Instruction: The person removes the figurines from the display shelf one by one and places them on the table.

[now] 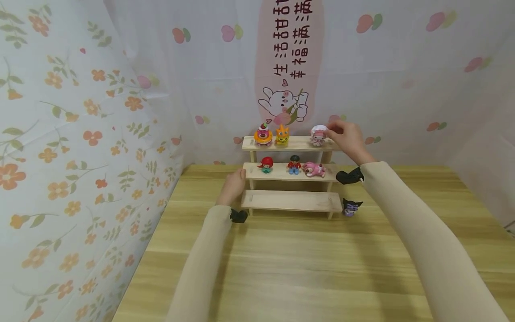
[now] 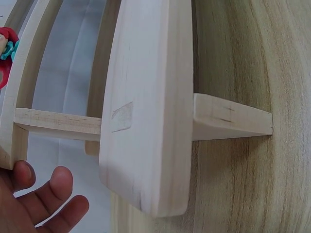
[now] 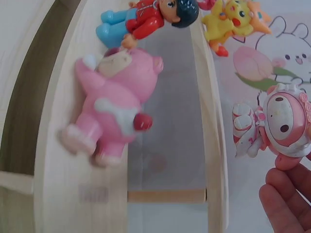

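My right hand [image 1: 347, 137] is at the right end of the top tier, thumb and fingers pinching a pink figurine with a white cap [image 1: 318, 135]. In the right wrist view this figurine [image 3: 284, 119] has a white face and overlaps the printed backdrop. My left hand [image 1: 232, 185] holds the left end of the middle tier of a three-tier wooden display shelf [image 1: 291, 200]. Its fingers [image 2: 60, 182] are curled in the left wrist view, one right at the tier's end. A strawberry-topped figurine [image 1: 263, 135] and a yellow figurine [image 1: 282, 135] stand on the top tier's left.
On the middle tier are a red-haired figurine [image 1: 266, 165], a figurine in a red jacket [image 1: 294, 165] and a pink bear [image 1: 314, 169] lying down. A black-and-purple figurine [image 1: 350, 208] stands on the wooden table [image 1: 289, 268], right of the bottom tier. A printed cloth [image 1: 225, 98] hangs behind.
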The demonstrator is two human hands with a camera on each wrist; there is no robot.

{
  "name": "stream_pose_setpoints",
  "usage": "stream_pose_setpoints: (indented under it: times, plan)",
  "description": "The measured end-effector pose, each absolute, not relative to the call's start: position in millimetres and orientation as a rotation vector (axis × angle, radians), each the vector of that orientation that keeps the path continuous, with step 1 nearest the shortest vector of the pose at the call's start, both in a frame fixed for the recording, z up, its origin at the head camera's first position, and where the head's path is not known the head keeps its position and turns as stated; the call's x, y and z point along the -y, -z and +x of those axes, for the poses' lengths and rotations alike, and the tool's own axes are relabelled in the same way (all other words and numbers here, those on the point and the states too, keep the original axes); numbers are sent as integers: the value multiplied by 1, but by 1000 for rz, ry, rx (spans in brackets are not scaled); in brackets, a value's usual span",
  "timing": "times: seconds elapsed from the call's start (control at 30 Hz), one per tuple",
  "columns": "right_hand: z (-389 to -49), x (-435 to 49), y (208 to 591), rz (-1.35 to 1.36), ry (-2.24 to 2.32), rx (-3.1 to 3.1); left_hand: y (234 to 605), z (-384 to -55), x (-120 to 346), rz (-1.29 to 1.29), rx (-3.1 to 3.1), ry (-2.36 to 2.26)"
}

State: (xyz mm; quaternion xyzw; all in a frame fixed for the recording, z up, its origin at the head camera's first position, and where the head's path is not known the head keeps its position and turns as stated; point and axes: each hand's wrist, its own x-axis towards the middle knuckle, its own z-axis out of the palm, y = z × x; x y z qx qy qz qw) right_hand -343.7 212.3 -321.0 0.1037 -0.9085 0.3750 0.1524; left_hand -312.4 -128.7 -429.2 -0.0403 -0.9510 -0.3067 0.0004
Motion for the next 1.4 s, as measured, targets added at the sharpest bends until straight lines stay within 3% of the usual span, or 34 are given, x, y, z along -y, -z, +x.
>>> stream_pose_setpoints:
  times: [0.83,1.4]
  plan:
    - [-293,-286,324,224,-1086,2610,424,-315,129,-135,3021,948]
    - [-251,-326,360,196,-975,2690,428,-310,129,-145,3023,949]
